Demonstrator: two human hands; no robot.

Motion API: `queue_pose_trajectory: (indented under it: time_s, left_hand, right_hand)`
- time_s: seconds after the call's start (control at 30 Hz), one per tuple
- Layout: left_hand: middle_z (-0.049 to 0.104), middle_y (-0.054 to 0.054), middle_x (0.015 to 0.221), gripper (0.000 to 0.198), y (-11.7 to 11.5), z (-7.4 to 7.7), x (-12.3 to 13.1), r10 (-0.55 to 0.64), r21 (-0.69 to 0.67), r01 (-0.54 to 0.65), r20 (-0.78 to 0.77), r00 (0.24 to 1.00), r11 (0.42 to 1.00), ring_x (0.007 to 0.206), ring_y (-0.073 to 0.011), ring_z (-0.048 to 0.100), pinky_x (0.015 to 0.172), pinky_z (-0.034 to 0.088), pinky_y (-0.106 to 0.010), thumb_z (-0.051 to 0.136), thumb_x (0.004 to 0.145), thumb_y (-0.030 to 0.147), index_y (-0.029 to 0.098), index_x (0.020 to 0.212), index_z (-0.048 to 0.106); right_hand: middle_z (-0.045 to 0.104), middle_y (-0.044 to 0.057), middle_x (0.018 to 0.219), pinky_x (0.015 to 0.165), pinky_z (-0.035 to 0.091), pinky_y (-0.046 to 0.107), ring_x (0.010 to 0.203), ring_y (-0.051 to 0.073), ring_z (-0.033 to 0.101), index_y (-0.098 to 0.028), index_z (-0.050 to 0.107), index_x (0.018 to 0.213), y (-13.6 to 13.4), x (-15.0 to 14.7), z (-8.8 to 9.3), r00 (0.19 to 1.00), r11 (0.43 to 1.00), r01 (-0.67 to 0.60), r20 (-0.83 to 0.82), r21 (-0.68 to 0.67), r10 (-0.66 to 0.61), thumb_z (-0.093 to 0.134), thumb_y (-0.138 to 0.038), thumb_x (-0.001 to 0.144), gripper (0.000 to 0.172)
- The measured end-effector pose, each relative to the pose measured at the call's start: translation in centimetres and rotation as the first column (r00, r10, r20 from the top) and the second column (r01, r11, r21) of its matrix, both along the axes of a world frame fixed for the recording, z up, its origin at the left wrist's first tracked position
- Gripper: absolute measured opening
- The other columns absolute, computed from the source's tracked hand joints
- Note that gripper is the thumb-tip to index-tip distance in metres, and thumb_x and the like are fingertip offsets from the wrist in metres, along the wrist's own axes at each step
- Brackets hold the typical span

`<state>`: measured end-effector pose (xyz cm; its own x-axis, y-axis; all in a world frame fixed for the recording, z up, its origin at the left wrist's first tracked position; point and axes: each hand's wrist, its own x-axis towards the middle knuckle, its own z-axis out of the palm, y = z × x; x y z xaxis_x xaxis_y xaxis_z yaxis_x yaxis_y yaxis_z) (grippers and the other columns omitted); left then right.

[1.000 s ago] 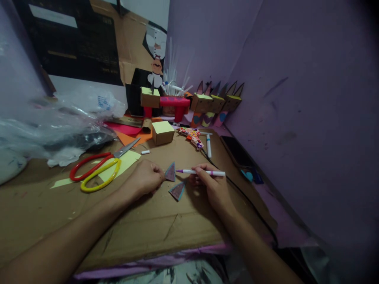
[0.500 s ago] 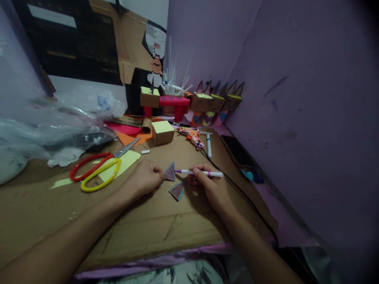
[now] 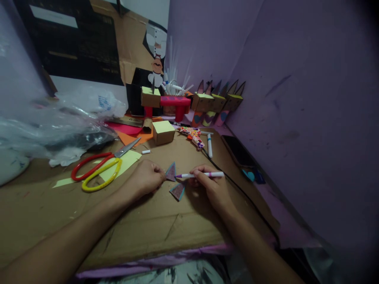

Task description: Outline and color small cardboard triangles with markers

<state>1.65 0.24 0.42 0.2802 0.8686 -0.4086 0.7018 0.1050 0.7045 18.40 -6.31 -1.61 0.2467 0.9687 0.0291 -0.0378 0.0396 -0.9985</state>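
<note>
My left hand (image 3: 150, 176) is closed, its fingertips pinching the left corner of a small triangle (image 3: 171, 172) coloured purple with a blue border. Between the fingers of my right hand (image 3: 209, 183) is a white marker (image 3: 201, 174) with a purple tip, which points left and meets the triangle's lower right edge. A second purple and blue triangle (image 3: 178, 191) lies on the cardboard just below the first. A small white cap (image 3: 146, 152) rests above my left hand.
Scissors (image 3: 100, 169) with red and yellow handles lie on yellow-green paper (image 3: 124, 163) at left. A cardboard box (image 3: 163, 133), a patterned glue gun (image 3: 192, 137), its black cord and another marker (image 3: 209, 146) are behind. A phone (image 3: 237, 151) lies at right; a plastic bag (image 3: 59, 122) sits far left.
The marker's tip has slid slightly down along the triangle's right edge. My left hand keeps its pinch on the same corner.
</note>
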Motion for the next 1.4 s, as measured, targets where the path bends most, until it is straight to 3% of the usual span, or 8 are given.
queue_pose_trajectory:
  time_s: [0.23, 0.5, 0.63, 0.87, 1.4]
  left_hand:
    - [0.038, 0.005, 0.029, 0.016, -0.19, 0.40, 0.17, 0.023, -0.005, -0.023, 0.009, 1.000, 1.000, 0.026, -0.0074, 0.032, 0.031, 0.023, -0.019, 0.047, 0.062, 0.018, 0.016, 0.046, 0.049]
    - [0.039, 0.005, 0.030, 0.015, 0.06, -0.18, -0.08, 0.006, 0.003, -0.006, 0.046, 0.999, 1.000, 0.027, -0.0076, 0.034, 0.030, 0.024, -0.019, 0.047, 0.061, 0.019, 0.017, 0.046, 0.049]
    - [0.040, 0.005, 0.031, 0.016, -0.02, -0.04, -0.06, -0.001, 0.017, 0.000, 0.035, 0.999, 1.000, 0.027, -0.0072, 0.034, 0.029, 0.023, -0.018, 0.047, 0.061, 0.020, 0.017, 0.045, 0.048]
    - [0.038, 0.006, 0.029, 0.017, -0.21, 0.44, 0.05, 0.002, 0.014, -0.002, 0.025, 1.000, 1.000, 0.027, -0.0063, 0.032, 0.031, 0.023, -0.018, 0.047, 0.062, 0.019, 0.017, 0.045, 0.048]
    - [0.039, 0.005, 0.031, 0.018, -0.16, 0.30, 0.02, 0.001, 0.014, -0.001, 0.017, 1.000, 1.000, 0.027, -0.0069, 0.033, 0.031, 0.023, -0.019, 0.049, 0.062, 0.021, 0.016, 0.045, 0.048]
  right_hand:
    - [0.061, 0.000, 0.056, 0.047, 0.040, 0.021, 0.050, 0.011, 0.054, -0.015, 0.062, 0.071, -0.20, -0.30, 0.28, 0.999, 0.999, -0.031, 0.011, 0.033, 0.031, 0.058, -0.029, 0.073, 0.015]
    - [0.063, 0.001, 0.059, 0.051, 0.042, 0.020, 0.056, 0.012, 0.058, -0.015, 0.064, 0.074, -0.19, -0.52, 0.17, 0.996, 0.997, -0.078, 0.048, 0.029, 0.077, 0.061, -0.028, 0.072, 0.014]
    - [0.063, 0.000, 0.056, 0.050, 0.042, 0.020, 0.052, 0.011, 0.057, -0.015, 0.064, 0.068, -0.44, -0.47, 0.41, 0.994, 0.996, -0.091, 0.057, 0.011, 0.090, 0.062, -0.026, 0.071, 0.012]
    - [0.065, 0.002, 0.060, 0.052, 0.044, 0.022, 0.057, 0.014, 0.060, -0.015, 0.064, 0.074, -0.45, -0.52, 0.30, 0.995, 0.996, -0.084, 0.059, 0.006, 0.083, 0.061, -0.029, 0.072, 0.015]
    - [0.061, 0.000, 0.053, 0.048, 0.039, 0.021, 0.049, 0.012, 0.054, -0.015, 0.064, 0.065, -0.45, -0.31, 0.15, 0.996, 0.999, -0.051, 0.072, 0.008, 0.051, 0.061, -0.027, 0.071, 0.013]
